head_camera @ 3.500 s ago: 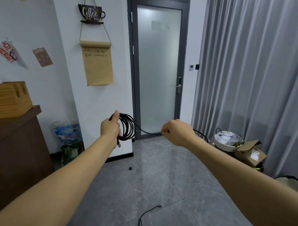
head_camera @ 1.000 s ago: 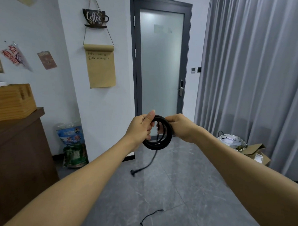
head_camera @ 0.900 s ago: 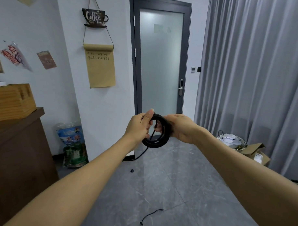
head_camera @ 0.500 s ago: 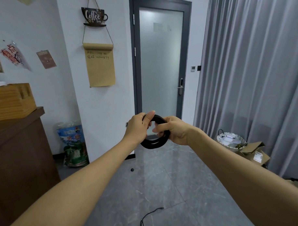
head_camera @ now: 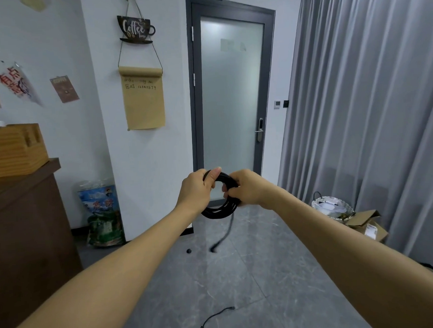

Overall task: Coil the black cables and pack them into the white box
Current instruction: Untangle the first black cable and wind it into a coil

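A black cable wound into a small coil [head_camera: 218, 211] is held out in front of me at chest height. My left hand [head_camera: 197, 190] grips the coil's upper left side, thumb on top. My right hand [head_camera: 245, 188] grips its right side. A short loose tail [head_camera: 225, 233] of the cable hangs blurred below the coil, its plug near the floor. Another black cable [head_camera: 216, 316] lies on the grey floor near the bottom of the view. No white box shows in this view.
A dark wooden counter [head_camera: 23, 219] with a wooden box stands at the left. A frosted glass door [head_camera: 233, 102] is straight ahead, grey curtains at the right. A white basket [head_camera: 332, 206] and a cardboard box [head_camera: 367, 224] sit on the floor at the right.
The coil has tightened as both hands came together from the earlier wide spread. The long trailing end has been drawn up; a short tail now swings below the coil.
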